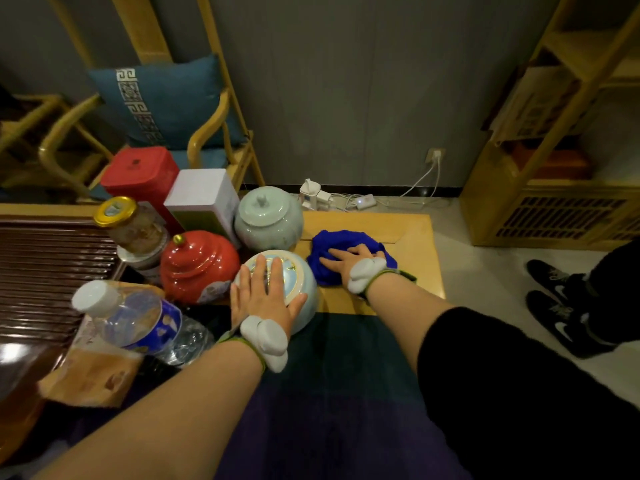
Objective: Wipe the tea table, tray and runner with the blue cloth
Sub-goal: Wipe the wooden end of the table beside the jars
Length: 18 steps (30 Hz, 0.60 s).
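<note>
The blue cloth (pixel 349 254) lies bunched on the bare wood of the tea table (pixel 412 237), near its far right corner. The right hand (pixel 349 263) rests flat on top of the cloth, fingers straight and spread, pressing it against the wood without curling round it. A white padded band sits at that wrist, and a black sleeve covers the upper arm.

The dark runner (pixel 346 358) covers the table's near edge, its far edge stopping just short of the cloth. The left hand (pixel 265 294) lies palm down on the lid of a pale blue jar (pixel 308 292), which stands at the runner's far edge; the fingers are straight, the thumb spread along the jar's side (no grip round it is visible).

The slatted brown tray (pixel 45 265) occupies the table's left side. Between the tray and the pale blue jar stand a red jar (pixel 197 265) with a gold knob, a glass jar (pixel 133 226) with a gold lid, and a water bottle (pixel 138 320) lying tilted over a tan packet (pixel 90 375). Behind these, towards the far edge, stand a red tin (pixel 142 174), a white box (pixel 204 199) and a pale green lidded jar (pixel 268 218).

Off the table's right edge, on the floor, a pair of black shoes (pixel 561 306) is visible.
</note>
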Tool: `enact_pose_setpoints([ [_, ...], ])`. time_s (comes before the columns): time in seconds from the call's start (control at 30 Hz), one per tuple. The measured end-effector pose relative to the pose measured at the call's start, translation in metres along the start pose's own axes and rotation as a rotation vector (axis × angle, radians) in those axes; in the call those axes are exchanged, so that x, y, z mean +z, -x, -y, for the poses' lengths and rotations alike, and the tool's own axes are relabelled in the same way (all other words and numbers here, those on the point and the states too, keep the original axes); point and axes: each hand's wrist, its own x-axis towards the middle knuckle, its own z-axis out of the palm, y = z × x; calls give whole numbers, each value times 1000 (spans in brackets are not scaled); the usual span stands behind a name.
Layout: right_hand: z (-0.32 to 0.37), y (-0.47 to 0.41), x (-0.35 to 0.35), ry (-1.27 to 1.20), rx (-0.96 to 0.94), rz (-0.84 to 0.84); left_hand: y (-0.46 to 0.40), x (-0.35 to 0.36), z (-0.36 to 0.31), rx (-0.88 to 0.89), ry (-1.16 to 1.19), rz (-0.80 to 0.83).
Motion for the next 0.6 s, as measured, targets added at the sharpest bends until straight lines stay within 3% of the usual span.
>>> enact_pose_setpoints([
  [0.1, 0, 7, 3, -15, 3, -25, 0, -3, -3, 7, 9, -13],
  [0.27, -8, 46, 24, -298, -14, -174, 1, -5, -5, 10, 23, -5],
  [0.4, -20, 67, 38, -186, -46, -341, 2, -7, -2, 15, 11, 29],
  [0.6, -12, 33, 29, -178, -2, -220, 3, -16, 2, 34, 4, 67],
])
